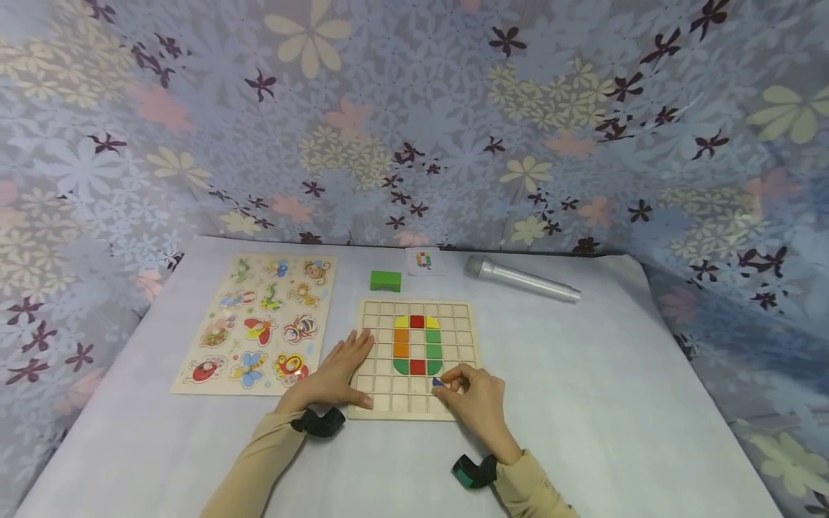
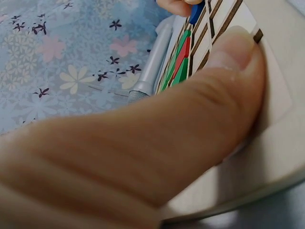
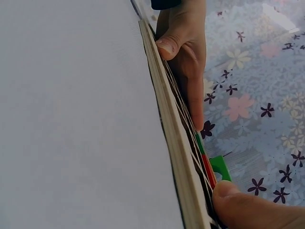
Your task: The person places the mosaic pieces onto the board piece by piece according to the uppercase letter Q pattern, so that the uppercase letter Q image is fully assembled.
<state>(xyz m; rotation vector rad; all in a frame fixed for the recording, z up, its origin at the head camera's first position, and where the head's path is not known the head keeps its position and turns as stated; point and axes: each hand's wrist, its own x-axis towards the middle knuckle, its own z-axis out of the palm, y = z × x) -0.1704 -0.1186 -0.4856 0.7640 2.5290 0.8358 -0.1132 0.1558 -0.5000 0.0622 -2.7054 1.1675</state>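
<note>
A wooden grid board [image 1: 382, 409] lies on the table with coloured tiles set in a ring: yellow corners at the far end, red tiles [image 1: 417, 367] in the middle of both ends, orange on the left, green on the right and in the near corners. My right hand [image 1: 482, 403] pinches a small blue tile [image 1: 437, 383] between thumb and fingers, just beyond the ring's near right corner. Spread flat, my left hand [image 1: 337, 374] rests on the board's left side, its thumb [image 2: 233, 52] on the near left part. The right wrist view sees the board edge-on.
Left of the board lies an insect picture puzzle [image 1: 252, 324]. Beyond the board are a green arched block [image 1: 386, 280] and a small pattern card [image 1: 424, 262]. A silver microphone [image 1: 524, 278] lies at the back right. Flowered cloth [image 1: 414, 129] hangs behind the table.
</note>
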